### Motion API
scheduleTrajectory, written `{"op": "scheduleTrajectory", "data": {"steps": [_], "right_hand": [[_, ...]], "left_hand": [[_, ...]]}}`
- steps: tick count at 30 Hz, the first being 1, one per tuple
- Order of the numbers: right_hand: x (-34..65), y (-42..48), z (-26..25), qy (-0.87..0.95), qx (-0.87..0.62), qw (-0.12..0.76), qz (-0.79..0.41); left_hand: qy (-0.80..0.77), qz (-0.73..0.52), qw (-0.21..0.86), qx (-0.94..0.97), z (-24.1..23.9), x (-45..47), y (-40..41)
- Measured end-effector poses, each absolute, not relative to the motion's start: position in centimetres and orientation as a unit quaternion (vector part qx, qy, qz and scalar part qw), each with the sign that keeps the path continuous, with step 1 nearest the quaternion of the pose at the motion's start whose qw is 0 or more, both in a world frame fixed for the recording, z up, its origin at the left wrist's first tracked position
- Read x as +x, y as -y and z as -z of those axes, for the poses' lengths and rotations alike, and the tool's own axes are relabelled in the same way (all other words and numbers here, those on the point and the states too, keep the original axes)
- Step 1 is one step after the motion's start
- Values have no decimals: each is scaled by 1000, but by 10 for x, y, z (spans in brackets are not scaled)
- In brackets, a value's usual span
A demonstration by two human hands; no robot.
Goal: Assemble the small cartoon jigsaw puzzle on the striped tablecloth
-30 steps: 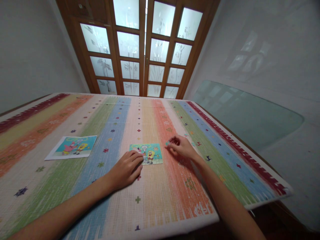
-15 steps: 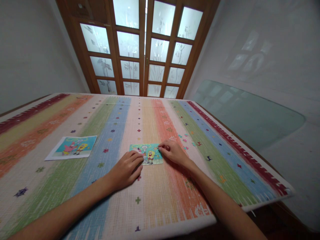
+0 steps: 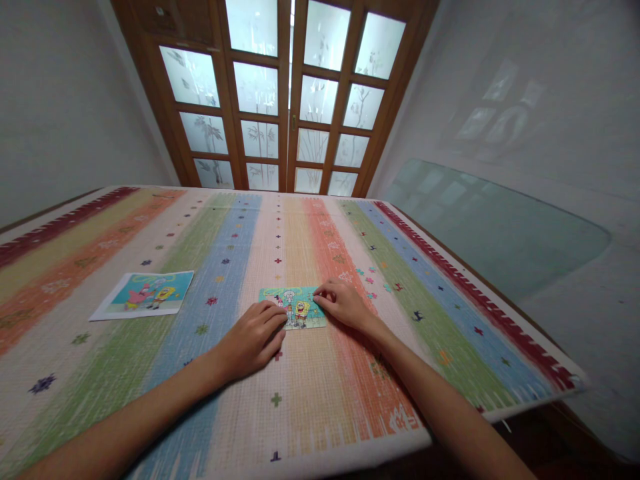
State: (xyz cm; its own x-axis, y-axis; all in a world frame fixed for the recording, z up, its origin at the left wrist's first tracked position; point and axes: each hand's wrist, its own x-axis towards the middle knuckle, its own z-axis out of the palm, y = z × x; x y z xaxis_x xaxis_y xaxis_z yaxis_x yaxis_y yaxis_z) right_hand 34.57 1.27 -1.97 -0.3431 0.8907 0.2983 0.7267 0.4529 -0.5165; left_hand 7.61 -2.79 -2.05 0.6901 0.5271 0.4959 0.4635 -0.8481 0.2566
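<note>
A small jigsaw puzzle point(image 3: 303, 310) with a teal cartoon picture lies flat on the striped cloth in front of me. My left hand point(image 3: 257, 333) rests over its left edge, fingers lying on the puzzle and thumb apart. At the puzzle's upper right, my right hand point(image 3: 340, 301) is closed in a pinch, thumb and forefinger together over the surface. What they pinch is mostly hidden and looks like a puzzle piece. Several loose pink and teal puzzle pieces point(image 3: 371, 281) are scattered beyond my right hand.
A printed picture sheet point(image 3: 150, 293) with cartoon figures and a white border lies to the left. The striped cloth point(image 3: 310, 400) covers the table. Wooden doors point(image 3: 287, 120) with frosted panes stand beyond the far edge, with white walls on both sides.
My right hand has shifted slightly left and down over the puzzle's right side, still pinching. My left hand and the picture sheet have stayed put.
</note>
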Motion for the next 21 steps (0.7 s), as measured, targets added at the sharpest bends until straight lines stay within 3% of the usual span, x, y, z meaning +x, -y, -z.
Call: {"op": "scheduleTrajectory", "data": {"steps": [21], "right_hand": [[342,-10,16,836,-491,218,-111]], "left_hand": [[-268,-293,50,916,21,76,27]]}}
